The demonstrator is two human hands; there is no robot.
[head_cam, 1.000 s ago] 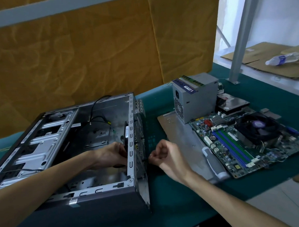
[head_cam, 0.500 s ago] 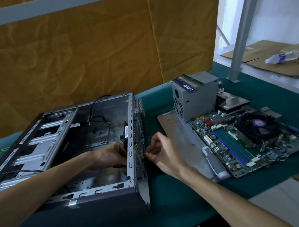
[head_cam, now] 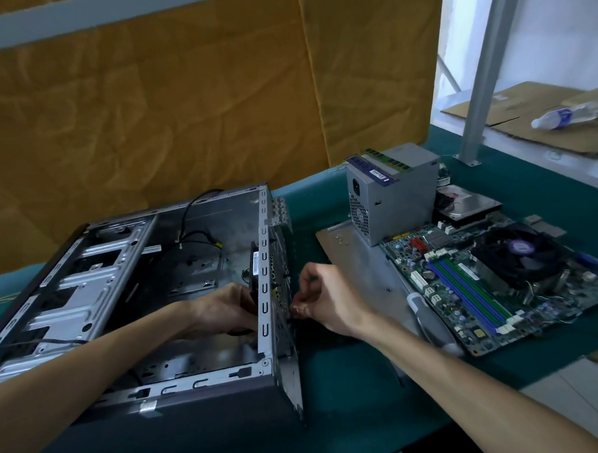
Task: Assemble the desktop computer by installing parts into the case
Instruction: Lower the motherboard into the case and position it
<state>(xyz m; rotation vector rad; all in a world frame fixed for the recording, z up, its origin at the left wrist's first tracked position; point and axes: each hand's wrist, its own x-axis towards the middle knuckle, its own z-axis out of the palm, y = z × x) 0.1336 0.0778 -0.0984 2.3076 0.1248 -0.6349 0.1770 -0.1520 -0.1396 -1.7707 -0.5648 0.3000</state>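
Pinching something tiny between thumb and fingertips, the right hand (head_cam: 323, 299) sits right against the outside of the case's (head_cam: 181, 395) rear panel. Looks like a screw or fastener, but it's too small to say for sure. Left hand (head_cam: 226, 311) is inside the case, fingers wrapped around the black rear fan (head_cam: 254, 266) and holding it up to that same panel from the other side.

So my guess is we're on the fan-mounting step, pretty early on. The motherboard (head_cam: 492, 283), power supply (head_cam: 392, 195) and hard drive (head_cam: 468, 207) all sit out on the green mat (head_cam: 349, 388) to the right, with a screwdriver (head_cam: 428, 320) lying near the board. Next move needs the fan holes lined up with the panel holes so the fastener goes in straight, with the left hand keeping the fan from slipping.
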